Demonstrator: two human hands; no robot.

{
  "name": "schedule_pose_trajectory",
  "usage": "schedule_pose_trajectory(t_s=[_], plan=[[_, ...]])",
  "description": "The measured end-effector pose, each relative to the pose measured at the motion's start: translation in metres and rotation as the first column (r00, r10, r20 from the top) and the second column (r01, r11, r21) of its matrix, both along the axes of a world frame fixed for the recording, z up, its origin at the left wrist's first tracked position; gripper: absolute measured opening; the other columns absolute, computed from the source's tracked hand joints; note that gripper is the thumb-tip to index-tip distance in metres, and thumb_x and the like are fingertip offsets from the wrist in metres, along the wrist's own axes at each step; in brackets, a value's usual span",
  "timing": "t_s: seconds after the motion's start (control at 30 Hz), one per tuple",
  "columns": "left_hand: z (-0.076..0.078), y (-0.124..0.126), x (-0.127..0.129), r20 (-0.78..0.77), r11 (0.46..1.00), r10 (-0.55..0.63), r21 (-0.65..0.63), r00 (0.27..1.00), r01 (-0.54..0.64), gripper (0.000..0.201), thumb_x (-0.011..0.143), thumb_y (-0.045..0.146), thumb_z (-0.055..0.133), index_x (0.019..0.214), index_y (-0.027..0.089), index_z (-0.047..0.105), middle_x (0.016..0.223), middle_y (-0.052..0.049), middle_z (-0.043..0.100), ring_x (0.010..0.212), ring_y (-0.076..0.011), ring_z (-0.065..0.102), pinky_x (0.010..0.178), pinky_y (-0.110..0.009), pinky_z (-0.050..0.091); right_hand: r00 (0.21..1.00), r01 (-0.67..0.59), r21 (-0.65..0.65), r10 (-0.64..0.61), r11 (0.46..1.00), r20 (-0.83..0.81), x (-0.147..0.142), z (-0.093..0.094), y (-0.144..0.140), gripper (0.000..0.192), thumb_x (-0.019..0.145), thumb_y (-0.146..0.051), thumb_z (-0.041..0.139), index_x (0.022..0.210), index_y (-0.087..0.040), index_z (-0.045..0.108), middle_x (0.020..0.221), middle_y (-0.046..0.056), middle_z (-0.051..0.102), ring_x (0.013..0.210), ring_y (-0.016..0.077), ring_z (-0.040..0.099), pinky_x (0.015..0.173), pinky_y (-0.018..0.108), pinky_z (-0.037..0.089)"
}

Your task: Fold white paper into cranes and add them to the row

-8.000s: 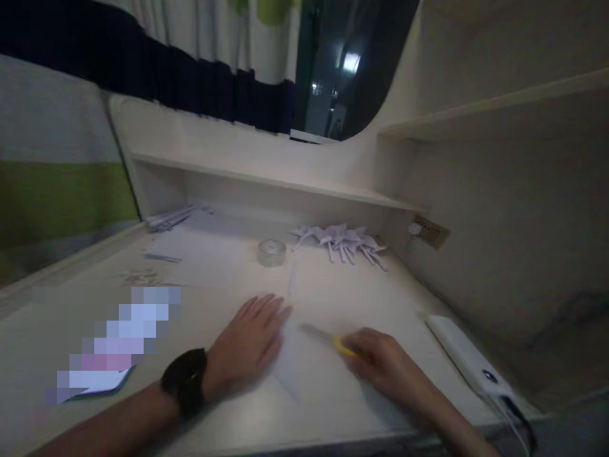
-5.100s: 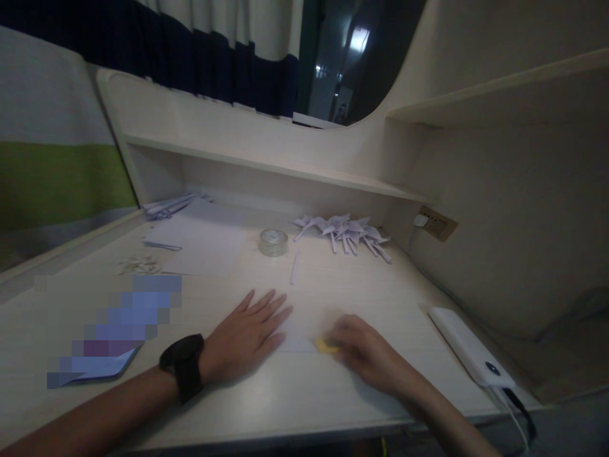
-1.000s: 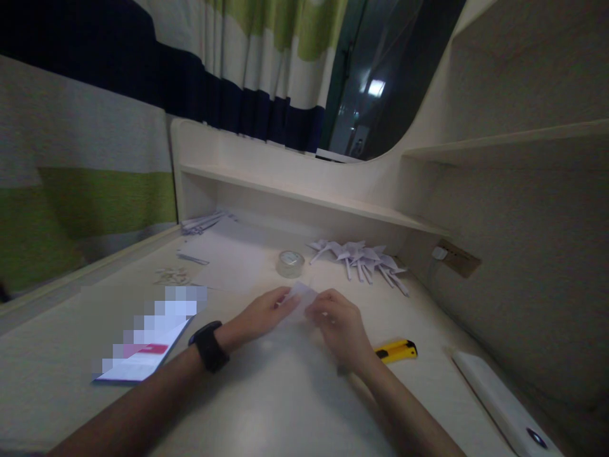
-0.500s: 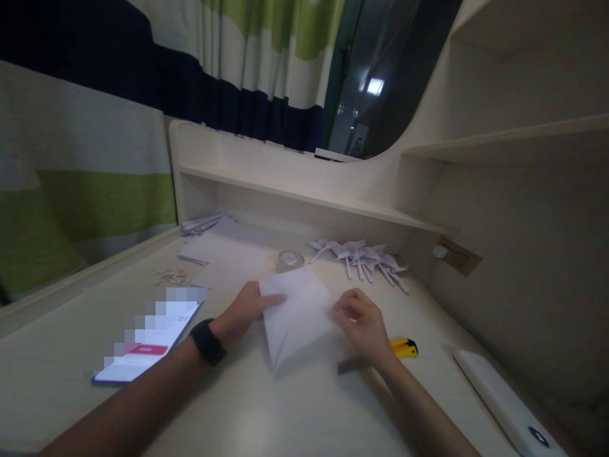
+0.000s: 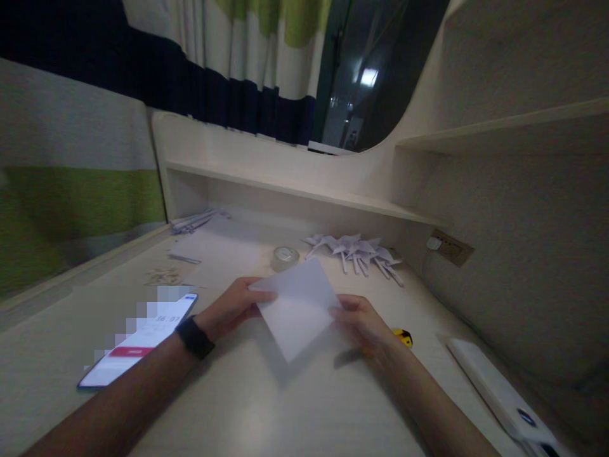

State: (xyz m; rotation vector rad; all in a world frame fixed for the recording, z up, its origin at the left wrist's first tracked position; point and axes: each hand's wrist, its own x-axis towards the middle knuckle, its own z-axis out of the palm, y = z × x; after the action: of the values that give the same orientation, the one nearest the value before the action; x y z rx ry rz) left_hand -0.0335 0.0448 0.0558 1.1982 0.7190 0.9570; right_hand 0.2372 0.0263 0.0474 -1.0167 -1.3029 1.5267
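Both hands now hold the white square paper sheet (image 5: 297, 308) higher above the pale wooden table (image 5: 266, 406) than half a second ago, left hand (image 5: 233, 306) and right hand (image 5: 364, 322) pinching opposite corners.

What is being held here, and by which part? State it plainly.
A white sheet of paper, lifted off the desk: the left hand pinches its left corner, the right hand its right corner.

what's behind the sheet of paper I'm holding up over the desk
Past the paper sheet, held by the left hand and right hand, stand a tape roll and folded paper pieces. The desk right behind it is covered.
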Motion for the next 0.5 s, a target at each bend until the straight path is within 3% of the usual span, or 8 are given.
schedule_pose_trajectory(t_s=[0.13, 0.27, 0.4, 0.5], plan=[[-0.002, 0.004, -0.003, -0.004, 1.0, -0.016, 0.0, 1.0, 0.016, 0.025, 0.069, 0.022, 0.072, 0.092, 0.011, 0.07, 0.098, -0.012, 0.071, 0.087, -0.0219, 0.064, 0.083, -0.037, 0.049, 0.997, 0.036, -0.09, -0.042, 0.995, -0.066, 0.006, -0.002, 0.004, 0.03, 0.062, -0.017, 0.074, 0.092, -0.012, 0.07, 0.082, 0.006, 0.07, 0.061, 0.0112, 0.062, 0.058, 0.022, 0.053], [-0.001, 0.002, -0.002, 0.003, 1.0, 0.0, 0.021, 1.0, 0.0, 0.02, 0.069, 0.02, 0.069, 0.086, 0.011, 0.073, 0.105, -0.014, 0.069, 0.093, -0.0235, 0.062, 0.083, -0.036, 0.048, 0.995, 0.081, -0.085, -0.086, 0.993, -0.05, 0.01, -0.003, 0.007, 0.02, 0.058, -0.01, 0.071, 0.077, -0.013, 0.07, 0.069, 0.004, 0.068, 0.058, 0.012, 0.062, 0.056, 0.023, 0.052], [0.002, -0.001, 0.0, -0.028, 0.996, 0.058, 0.075, 0.998, -0.056, 0.018, 0.071, 0.028, 0.069, 0.08, 0.013, 0.073, 0.097, -0.01, 0.07, 0.091, -0.0224, 0.062, 0.081, -0.035, 0.048, 0.999, 0.034, -0.049, -0.033, 0.998, 0.008, 0.014, -0.002, 0.008, 0.024, 0.056, -0.008, 0.069, 0.079, -0.013, 0.069, 0.071, 0.003, 0.067, 0.063, 0.0138, 0.061, 0.058, 0.027, 0.052], [-0.001, 0.002, 0.001, -0.187, 0.992, 0.103, 0.085, 0.977, -0.088, 0.021, 0.068, 0.033, 0.072, 0.075, 0.013, 0.071, 0.083, -0.007, 0.07, 0.077, -0.0196, 0.062, 0.072, -0.033, 0.048, 0.998, -0.047, -0.034, 0.048, 0.998, 0.041, 0.019, -0.001, 0.009, 0.03, 0.055, -0.01, 0.07, 0.085, -0.012, 0.069, 0.075, 0.004, 0.068, 0.067, 0.0152, 0.062, 0.063, 0.029, 0.052]])
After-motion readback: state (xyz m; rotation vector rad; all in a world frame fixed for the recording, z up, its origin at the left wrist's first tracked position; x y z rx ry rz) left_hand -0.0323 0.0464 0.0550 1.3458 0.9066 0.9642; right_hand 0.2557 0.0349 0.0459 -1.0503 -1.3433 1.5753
